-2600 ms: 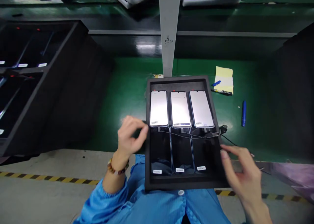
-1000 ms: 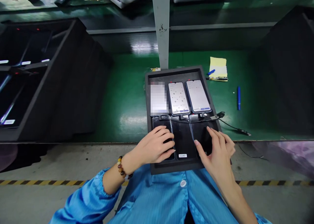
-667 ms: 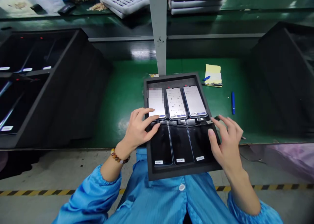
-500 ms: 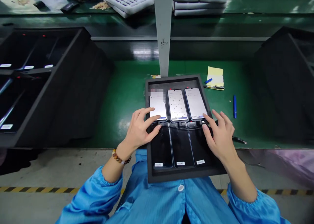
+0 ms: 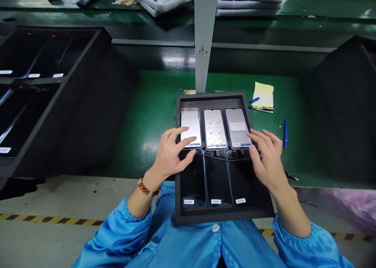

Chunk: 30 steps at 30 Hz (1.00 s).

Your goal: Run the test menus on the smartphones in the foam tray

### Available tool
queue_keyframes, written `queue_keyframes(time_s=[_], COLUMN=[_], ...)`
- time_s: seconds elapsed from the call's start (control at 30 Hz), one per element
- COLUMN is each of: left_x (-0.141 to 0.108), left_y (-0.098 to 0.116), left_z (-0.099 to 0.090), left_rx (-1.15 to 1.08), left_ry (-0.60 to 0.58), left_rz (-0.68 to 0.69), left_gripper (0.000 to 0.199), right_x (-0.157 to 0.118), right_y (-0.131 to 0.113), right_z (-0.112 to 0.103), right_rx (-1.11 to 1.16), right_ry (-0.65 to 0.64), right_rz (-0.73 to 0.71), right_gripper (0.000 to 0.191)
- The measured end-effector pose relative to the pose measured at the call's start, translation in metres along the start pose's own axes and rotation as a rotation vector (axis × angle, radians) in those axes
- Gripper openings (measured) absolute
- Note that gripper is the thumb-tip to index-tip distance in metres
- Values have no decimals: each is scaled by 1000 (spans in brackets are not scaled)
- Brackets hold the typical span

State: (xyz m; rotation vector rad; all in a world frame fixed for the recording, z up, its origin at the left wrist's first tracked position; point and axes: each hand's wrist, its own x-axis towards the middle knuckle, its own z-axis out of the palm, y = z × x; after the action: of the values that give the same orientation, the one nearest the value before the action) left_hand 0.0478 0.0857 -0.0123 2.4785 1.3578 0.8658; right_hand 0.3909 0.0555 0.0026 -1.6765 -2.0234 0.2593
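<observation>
A black foam tray holds two rows of phones and tilts from the bench edge toward my lap. Three upper phones are lit: the left one, the middle one and the right one, which shows a pop-up box on a greyed screen. The lower phones are dark, with white labels. My left hand, fingers spread and holding nothing, hovers over the left lit phone. My right hand is open and empty, its fingertips by the right lit phone's lower right corner. Cables cross between the rows.
Black foam trays with phones are stacked at left; another black stack stands at right. A grey post rises behind my tray. Yellow notes with pens and a blue marker lie to the right. White trays sit beyond.
The right lit phone's screen has turned grey with a pop-up box. My right fingertips have moved off its lower part toward its right edge. The camera view has shifted slightly.
</observation>
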Motion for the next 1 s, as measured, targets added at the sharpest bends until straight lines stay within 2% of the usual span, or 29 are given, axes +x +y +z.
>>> queue_keyframes(time_s=[0.13, 0.27, 0.4, 0.53, 0.63, 0.73, 0.83, 1.0], left_x=[11, 18, 20, 22, 25, 27, 27, 24], left_y=[-3, -5, -7, -10, -9, -7, -8, -14], left_z=[3, 6, 8, 8, 7, 8, 11, 13], left_rx=[-11, -28, -50, -39, -18, 9, 27, -20], left_ry=[53, 72, 73, 60, -3, -72, -121, -52], left_rz=[-35, -69, -104, -130, -138, -125, -118, -158], left_gripper=[33, 32, 31, 33, 36, 38, 40, 42], right_x=[12, 17, 24, 39, 46, 45, 39, 27], right_y=[22, 24, 5, -22, -32, -26, -9, 19], right_z=[4, 5, 4, 11, 15, 9, -2, -12], right_rx=[74, 42, 30, 65, 52, 50, 66, 114], right_ry=[-63, -140, -153, -287, -351, -300, -213, -73], right_rz=[44, 48, -8, -169, -204, -168, -69, 84], right_gripper=[43, 44, 43, 44, 45, 48, 48, 45])
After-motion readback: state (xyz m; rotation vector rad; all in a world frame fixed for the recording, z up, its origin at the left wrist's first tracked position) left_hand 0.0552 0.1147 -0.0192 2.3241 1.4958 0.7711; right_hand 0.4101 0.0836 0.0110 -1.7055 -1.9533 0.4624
